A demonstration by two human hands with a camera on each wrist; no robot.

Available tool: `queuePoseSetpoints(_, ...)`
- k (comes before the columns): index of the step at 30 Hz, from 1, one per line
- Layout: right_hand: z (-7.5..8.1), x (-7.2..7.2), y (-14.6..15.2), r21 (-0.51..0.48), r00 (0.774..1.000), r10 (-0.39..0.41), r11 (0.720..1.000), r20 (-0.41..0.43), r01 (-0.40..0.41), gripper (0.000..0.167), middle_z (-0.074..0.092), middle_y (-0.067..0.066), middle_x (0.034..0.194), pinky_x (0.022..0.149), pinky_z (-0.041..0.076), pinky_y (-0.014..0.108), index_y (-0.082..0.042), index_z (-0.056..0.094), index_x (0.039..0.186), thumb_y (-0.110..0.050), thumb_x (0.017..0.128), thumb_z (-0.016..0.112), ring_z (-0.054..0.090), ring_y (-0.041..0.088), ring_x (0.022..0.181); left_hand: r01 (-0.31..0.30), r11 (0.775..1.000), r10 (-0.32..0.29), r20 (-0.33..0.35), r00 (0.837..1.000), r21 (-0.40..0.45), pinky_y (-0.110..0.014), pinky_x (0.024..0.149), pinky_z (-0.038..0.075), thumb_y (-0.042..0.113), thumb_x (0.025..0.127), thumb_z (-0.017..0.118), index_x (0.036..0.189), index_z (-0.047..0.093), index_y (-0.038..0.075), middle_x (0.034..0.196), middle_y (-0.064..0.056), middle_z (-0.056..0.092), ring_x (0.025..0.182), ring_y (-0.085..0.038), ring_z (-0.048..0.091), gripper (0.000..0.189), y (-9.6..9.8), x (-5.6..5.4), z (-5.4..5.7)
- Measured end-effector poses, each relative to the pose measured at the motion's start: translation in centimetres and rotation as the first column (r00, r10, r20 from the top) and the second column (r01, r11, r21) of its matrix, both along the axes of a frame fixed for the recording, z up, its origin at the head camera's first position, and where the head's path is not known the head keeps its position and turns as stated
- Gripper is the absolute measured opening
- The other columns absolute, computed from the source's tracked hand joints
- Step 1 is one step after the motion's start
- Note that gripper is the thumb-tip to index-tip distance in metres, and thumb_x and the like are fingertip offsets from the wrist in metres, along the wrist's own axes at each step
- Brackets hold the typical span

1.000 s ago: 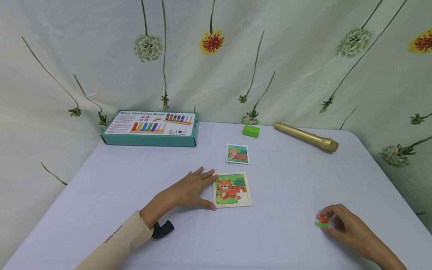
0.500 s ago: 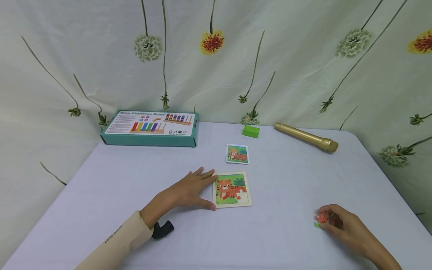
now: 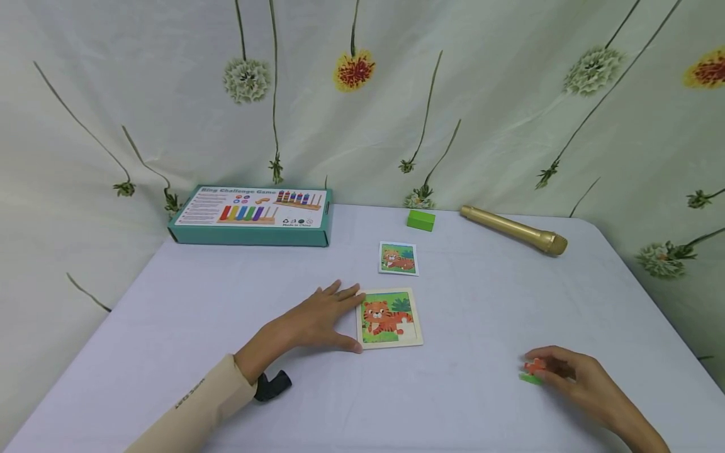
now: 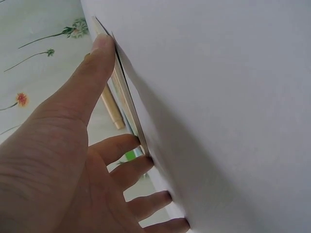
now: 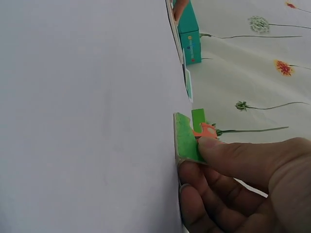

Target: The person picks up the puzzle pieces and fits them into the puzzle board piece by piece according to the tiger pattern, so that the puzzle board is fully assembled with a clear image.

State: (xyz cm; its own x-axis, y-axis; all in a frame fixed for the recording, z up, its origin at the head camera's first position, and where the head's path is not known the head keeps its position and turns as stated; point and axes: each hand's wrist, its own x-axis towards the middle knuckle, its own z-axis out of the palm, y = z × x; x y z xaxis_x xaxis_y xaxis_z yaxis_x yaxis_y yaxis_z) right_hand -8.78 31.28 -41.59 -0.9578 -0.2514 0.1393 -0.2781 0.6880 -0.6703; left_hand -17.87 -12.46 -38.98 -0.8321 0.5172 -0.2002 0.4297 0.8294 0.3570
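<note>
A square jigsaw puzzle board (image 3: 416,321) with a tiger picture lies flat on the table, with a bare gap at its lower right corner. My left hand (image 3: 323,318) rests at its left edge, fingers spread, with the thumb at the near corner and fingertips at the far left. Well to the right, my right hand (image 3: 580,380) pinches an orange and green puzzle piece (image 5: 184,138) between thumb and fingers, just above the cloth. In the right wrist view, the thumb covers part of the piece.
Behind the board lies a small tiger picture card (image 3: 399,258). Farther back are a green block (image 3: 421,220), a gold microphone (image 3: 512,230) and a teal game box (image 3: 255,236). A black object (image 3: 274,385) sits by the left wrist. A flowered curtain (image 3: 487,100) hangs behind the table.
My right hand has shifted slightly to the left, and the puzzle piece has turned and tilted flatter in its fingers. The left hand and the board have stayed in place.
</note>
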Motion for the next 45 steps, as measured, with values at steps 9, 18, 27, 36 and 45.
queuePoseSetpoints(9, 0.6, -0.3, -0.7, 0.002, 0.998, 0.051, 0.999, 0.047, -0.051, 0.030, 0.067, -0.011, 0.076, 0.061, 0.047, 0.016, -0.007, 0.063, 0.111, -0.010, 0.083, 0.073, 0.061, 0.003, 0.066, -0.006, 1.000, 0.006, 0.001, 1.000, 0.006, -0.055, 0.116, 0.014, 0.059, 0.071, 0.076, 0.148, 0.038, 0.023, 0.157, 0.003, 0.026, 0.147, -0.032, 0.012, 0.093, 0.1, 0.0, 0.1)
queuePoseSetpoints(18, 1.7, -1.5, -2.4, 0.042, 0.998, 0.049, 0.998, 0.044, -0.051, 0.021, 0.065, -0.015, 0.070, 0.062, 0.044, 0.018, -0.017, 0.063, 0.102, -0.017, 0.084, 0.073, 0.060, 0.003, 0.063, -0.008, 1.000, 0.007, 0.006, 1.000, 0.006, -0.055, 0.116, 0.014, 0.058, 0.071, 0.076, 0.148, 0.038, 0.023, 0.157, 0.003, 0.026, 0.147, -0.032, 0.011, 0.093, 0.2, 0.0, 0.3)
queuePoseSetpoints(27, 2.3, -2.8, -3.9, 0.004, 0.987, 0.163, 0.987, -0.009, -0.163, 0.022, 0.067, -0.014, 0.076, 0.059, 0.048, 0.022, -0.017, 0.063, 0.105, -0.011, 0.086, 0.071, 0.062, 0.005, 0.066, -0.004, 1.000, 0.004, 0.006, 1.000, 0.011, -0.056, 0.116, 0.014, 0.058, 0.071, 0.076, 0.148, 0.038, 0.022, 0.157, 0.003, 0.026, 0.147, -0.032, 0.011, 0.093, 0.1, -0.1, 0.1)
queuePoseSetpoints(36, 2.0, -4.6, -5.4, -0.008, 0.975, 0.215, 0.977, 0.050, -0.215, 0.021, 0.065, -0.010, 0.073, 0.059, 0.048, 0.022, -0.013, 0.061, 0.108, -0.009, 0.088, 0.068, 0.060, 0.006, 0.063, 0.001, 1.000, -0.001, 0.007, 1.000, 0.009, -0.056, 0.116, 0.015, 0.059, 0.071, 0.076, 0.148, 0.038, 0.022, 0.157, 0.002, 0.026, 0.147, -0.033, 0.012, 0.094, 0.0, -0.1, 0.0)
queuePoseSetpoints(45, 1.7, -6.1, -6.9, -0.050, 0.963, 0.244, 0.970, 0.114, -0.239, 0.020, 0.065, -0.007, 0.075, 0.065, 0.048, 0.023, -0.011, 0.060, 0.111, -0.009, 0.091, 0.064, 0.058, 0.007, 0.066, -0.002, 1.000, 0.002, 0.003, 1.000, 0.010, -0.056, 0.116, 0.015, 0.060, 0.070, 0.076, 0.148, 0.039, 0.022, 0.157, 0.003, 0.027, 0.147, -0.033, 0.012, 0.094, 0.0, -0.1, -0.2)
